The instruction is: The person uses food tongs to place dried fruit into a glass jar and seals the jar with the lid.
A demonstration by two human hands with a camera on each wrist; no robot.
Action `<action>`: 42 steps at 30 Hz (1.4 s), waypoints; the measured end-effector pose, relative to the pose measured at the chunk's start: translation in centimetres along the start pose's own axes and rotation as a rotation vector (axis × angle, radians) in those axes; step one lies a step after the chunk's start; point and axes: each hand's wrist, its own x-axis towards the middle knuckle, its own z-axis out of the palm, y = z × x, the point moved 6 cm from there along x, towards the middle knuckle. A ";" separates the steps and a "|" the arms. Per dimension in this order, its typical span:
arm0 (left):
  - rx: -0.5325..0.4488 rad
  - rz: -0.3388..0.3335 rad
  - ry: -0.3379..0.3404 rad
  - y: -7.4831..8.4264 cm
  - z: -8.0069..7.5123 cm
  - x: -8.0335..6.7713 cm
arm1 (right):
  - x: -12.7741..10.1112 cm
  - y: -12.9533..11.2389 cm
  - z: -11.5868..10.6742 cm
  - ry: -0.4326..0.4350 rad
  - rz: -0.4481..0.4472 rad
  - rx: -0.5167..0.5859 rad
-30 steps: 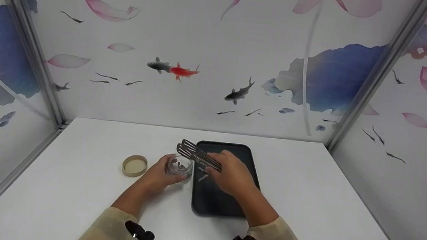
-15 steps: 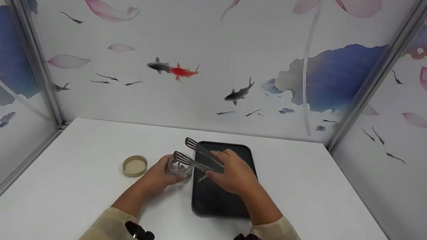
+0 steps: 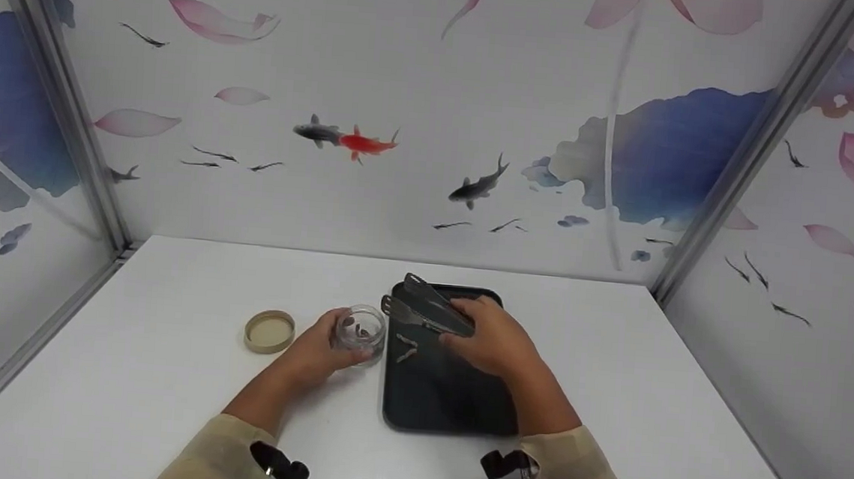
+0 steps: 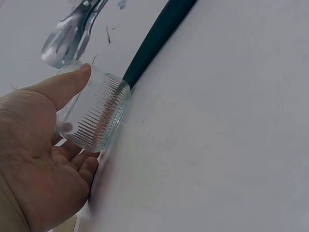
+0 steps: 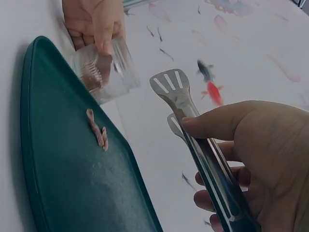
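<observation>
My left hand [image 3: 314, 348] grips a clear glass jar [image 3: 373, 347] with the thumb on one side and fingers on the other. Several small brownish bits show inside it, and ribbed glass [image 4: 96, 121] is visible in the left wrist view. My right hand [image 3: 495, 338] holds metal tongs [image 5: 205, 159] with slotted ends. Their arms stand apart with nothing seen between them, above the far part of a dark tray [image 3: 445, 406]. Small pale pinkish, twisted pieces [image 5: 99, 133] lie on the tray near its left edge, close to the jar.
A round tan lid [image 3: 270, 332] lies on the white table [image 3: 162, 371] to the left of my left hand. Printed white panels [image 3: 423, 81] with fish and petals enclose the back and sides, framed by metal posts [image 3: 757, 142].
The tongs were over the jar's mouth with their arms close together. They have spread apart and moved right over the tray with my right hand. My left hand and the jar stay put.
</observation>
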 end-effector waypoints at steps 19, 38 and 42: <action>0.009 0.017 -0.009 0.0 -0.1 0.1 | 1.2 2.8 2.8 -0.085 0.070 -0.076; -0.012 -0.008 -0.020 0.3 0.0 -0.3 | 1.7 4.1 3.4 -0.082 0.072 -0.042; -0.024 -0.003 -0.020 0.2 0.0 -0.3 | 1.7 4.1 3.3 -0.073 0.078 -0.034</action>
